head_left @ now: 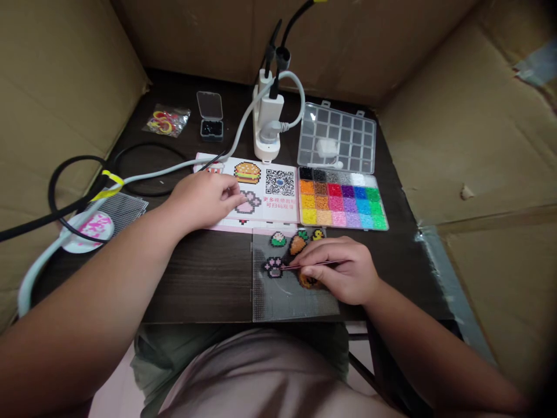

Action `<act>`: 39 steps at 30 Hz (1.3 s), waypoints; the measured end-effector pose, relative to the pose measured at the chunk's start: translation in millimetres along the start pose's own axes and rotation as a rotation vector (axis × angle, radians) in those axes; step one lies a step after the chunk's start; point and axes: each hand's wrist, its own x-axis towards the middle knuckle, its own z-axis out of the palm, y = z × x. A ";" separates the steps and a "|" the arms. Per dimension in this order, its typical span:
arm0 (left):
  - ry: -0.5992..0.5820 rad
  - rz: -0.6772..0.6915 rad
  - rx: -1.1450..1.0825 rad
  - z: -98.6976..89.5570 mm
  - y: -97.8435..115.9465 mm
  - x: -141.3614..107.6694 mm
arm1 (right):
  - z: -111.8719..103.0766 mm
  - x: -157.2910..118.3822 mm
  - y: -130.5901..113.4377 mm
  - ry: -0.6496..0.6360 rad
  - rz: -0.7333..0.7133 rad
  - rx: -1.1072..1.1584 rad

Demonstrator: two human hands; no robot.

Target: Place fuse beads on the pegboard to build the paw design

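Note:
My right hand [342,268] pinches thin pink tweezers [311,265] over a clear pegboard [282,302] near the table's front edge. The tweezers' tips reach a pink and black paw of beads [274,267], whose middle looks partly grey. Other bead figures, including a carrot [298,243] and a green and white one [278,238], sit above it; an orange one is partly under my right hand. My left hand [211,197] rests on a printed pattern sheet [281,215], its fingers curled beside the printed paw, with nothing visible in them.
An open bead case [343,200] with many colours lies at the right, its lid [337,136] behind. A power strip [267,148] stands at the back. Cables, a small black-bead box [212,129], a bag [167,121] and a round dish [93,232] are at the left. Cardboard walls surround the table.

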 end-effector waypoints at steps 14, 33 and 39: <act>0.000 -0.002 -0.001 1.9 -0.5 1.0 | -0.5 -0.1 0.5 0.007 0.012 -0.003; 0.004 -0.001 0.011 1.5 -0.1 1.3 | 0.6 -0.1 1.3 -0.005 -0.002 -0.018; -0.005 -0.003 0.013 1.2 -1.1 0.8 | 0.3 1.0 -3.9 0.044 0.025 0.002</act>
